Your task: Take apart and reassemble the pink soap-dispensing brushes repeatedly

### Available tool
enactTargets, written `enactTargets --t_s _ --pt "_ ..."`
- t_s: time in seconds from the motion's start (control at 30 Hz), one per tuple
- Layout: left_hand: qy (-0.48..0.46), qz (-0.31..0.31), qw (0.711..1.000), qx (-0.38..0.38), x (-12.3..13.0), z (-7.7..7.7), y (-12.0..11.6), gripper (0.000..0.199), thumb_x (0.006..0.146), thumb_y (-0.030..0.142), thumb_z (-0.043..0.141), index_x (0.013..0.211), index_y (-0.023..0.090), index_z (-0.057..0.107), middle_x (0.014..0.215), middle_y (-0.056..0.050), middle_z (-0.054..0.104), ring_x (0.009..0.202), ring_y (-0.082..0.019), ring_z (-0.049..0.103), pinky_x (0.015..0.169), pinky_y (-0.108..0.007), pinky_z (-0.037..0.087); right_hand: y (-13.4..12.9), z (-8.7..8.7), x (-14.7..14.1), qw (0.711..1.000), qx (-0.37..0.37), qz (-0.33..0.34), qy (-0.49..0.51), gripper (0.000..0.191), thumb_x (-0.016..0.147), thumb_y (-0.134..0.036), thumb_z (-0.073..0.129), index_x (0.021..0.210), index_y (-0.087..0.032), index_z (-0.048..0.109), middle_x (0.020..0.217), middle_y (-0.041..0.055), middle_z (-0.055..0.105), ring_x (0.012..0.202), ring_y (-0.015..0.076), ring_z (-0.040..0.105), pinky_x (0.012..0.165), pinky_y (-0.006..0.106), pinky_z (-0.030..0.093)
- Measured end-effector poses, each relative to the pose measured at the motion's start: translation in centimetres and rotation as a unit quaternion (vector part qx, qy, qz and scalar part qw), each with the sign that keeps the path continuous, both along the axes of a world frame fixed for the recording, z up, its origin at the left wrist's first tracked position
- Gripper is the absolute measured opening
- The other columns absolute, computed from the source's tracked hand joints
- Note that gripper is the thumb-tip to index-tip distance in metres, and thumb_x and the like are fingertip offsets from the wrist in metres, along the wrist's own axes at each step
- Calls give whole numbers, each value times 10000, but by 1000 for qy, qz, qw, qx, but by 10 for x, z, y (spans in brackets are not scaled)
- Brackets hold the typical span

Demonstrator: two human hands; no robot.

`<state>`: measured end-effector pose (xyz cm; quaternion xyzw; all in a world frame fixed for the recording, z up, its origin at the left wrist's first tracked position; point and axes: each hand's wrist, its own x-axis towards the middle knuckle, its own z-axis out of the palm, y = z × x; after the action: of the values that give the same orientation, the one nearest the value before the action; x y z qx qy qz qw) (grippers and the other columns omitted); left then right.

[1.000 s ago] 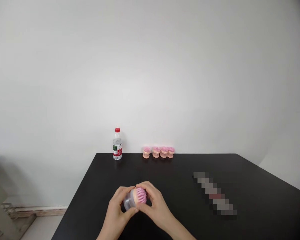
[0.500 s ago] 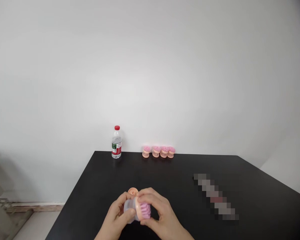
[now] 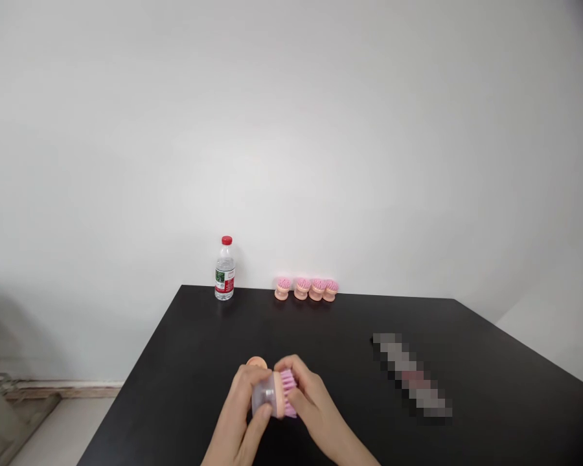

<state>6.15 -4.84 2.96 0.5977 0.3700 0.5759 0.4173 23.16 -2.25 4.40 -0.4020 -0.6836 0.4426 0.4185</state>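
Observation:
Between my two hands, above the near part of the black table, is a scrub brush lying on its side in the air. Its clear, cup-like body points left, and its peach ring and pink bristles point right. My left hand is closed around the clear body, thumb in front and fingers over the top. The fingers of my right hand are bent around the bristle end and ring. Just behind my left hand a round peach cap rests on the table, partly covered by the fingers.
A water bottle with a red cap stands at the back left, near the white wall. Several pink-bristled brushes stand in a row along the back edge. On the right lies a long, pixelated object.
My hands and the brush have shifted slightly right and up in the picture. The right hand's grip has changed, its thumb now lying across the bristles. The view has tilted slightly.

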Motion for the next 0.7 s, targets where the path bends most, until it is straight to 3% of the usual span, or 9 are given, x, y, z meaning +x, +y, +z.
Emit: enactTargets --t_s 0.03,0.1,0.17,0.23,0.3,0.37,0.43,0.6,0.7 --pt "-11 -7 1000 -19 -1 0 1 298 907 507 586 1110 301 656 1092 -50 653 1008 -232 608 911 -330 447 1 -1 1 1000 17 7 19 525 841 -630 652 1157 -214 598 1030 90 698 924 261 693 793 372 571" --pt "-40 -24 996 -75 -6 3 3 282 897 490 615 1102 300 650 1074 -36 675 975 -225 620 881 -321 458 1 0 4 998 56 6 15 842 699 -530 839 1409 -270 468 1421 136 529 1286 322 542 1031 442 480" --pt "-75 -36 990 -113 -10 6 5 296 865 492 661 1076 285 652 1029 -25 693 922 -215 630 845 -312 468 0 1 6 997 72 8 -27 865 683 -364 881 1439 -321 463 1537 111 422 1401 327 427 1117 463 398" --pt "-107 -42 986 -120 -12 7 7 324 816 489 723 1046 269 660 1015 -25 699 919 -216 639 827 -308 477 0 2 5 994 90 14 -54 675 732 -244 827 1350 -330 569 1425 85 542 1306 303 521 1084 440 426" --pt "-130 -46 984 -114 -11 7 8 356 779 482 764 1036 257 667 1027 -36 704 932 -226 653 829 -315 487 0 2 2 993 102 8 -50 509 713 -194 811 1190 -299 668 1165 55 665 1062 261 635 938 373 503" --pt "-140 -53 983 -105 -10 4 9 379 757 477 787 1037 251 670 1055 -51 710 950 -236 663 845 -327 493 0 2 -2 996 84 -11 -31 411 650 -160 829 1028 -256 697 958 14 663 850 210 636 766 303 517" --pt "-142 -62 983 -96 -9 0 9 386 745 469 800 1038 254 669 1071 -56 712 959 -237 669 857 -330 498 0 2 -5 998 53 -25 -15 358 616 -120 817 929 -229 681 865 -13 632 772 181 609 682 265 490" --pt "-130 -47 988 -68 -8 -5 10 359 746 425 804 1035 260 667 1058 -53 710 971 -243 682 845 -319 511 -3 2 -6 999 25 -6 20 296 665 -156 789 928 -218 669 877 -11 638 804 184 627 708 276 508" --pt "-161 -9 984 -76 -15 -2 16 441 671 372 867 1043 254 662 1021 -46 725 953 -238 687 811 -297 535 2 0 -3 999 23 10 46 476 701 -170 781 1146 -254 635 1049 24 655 942 217 655 842 342 543"
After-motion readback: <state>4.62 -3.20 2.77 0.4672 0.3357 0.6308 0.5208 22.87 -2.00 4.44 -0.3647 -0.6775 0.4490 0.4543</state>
